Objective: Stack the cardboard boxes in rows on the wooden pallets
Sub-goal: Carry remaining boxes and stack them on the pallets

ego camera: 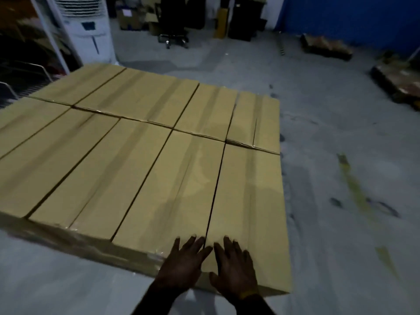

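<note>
Several long tan cardboard boxes (141, 155) lie side by side in two rows, forming one flat layer in front of me. The nearest right-hand box (250, 196) closes the front row. My left hand (184, 264) lies flat with spread fingers on the near end of the box beside it (172, 189). My right hand (234, 267) lies flat on the near end of the right-hand box. Both hands sit either side of the seam between those two boxes. Whatever the stack stands on is hidden beneath it.
Grey concrete floor (341, 155) surrounds the stack. Low wooden pallets (325, 47) (397, 83) lie far right by a blue wall. A white cooler unit (88, 30) and metal shelving (27, 53) stand at the far left, and a chair (173, 39) at the back.
</note>
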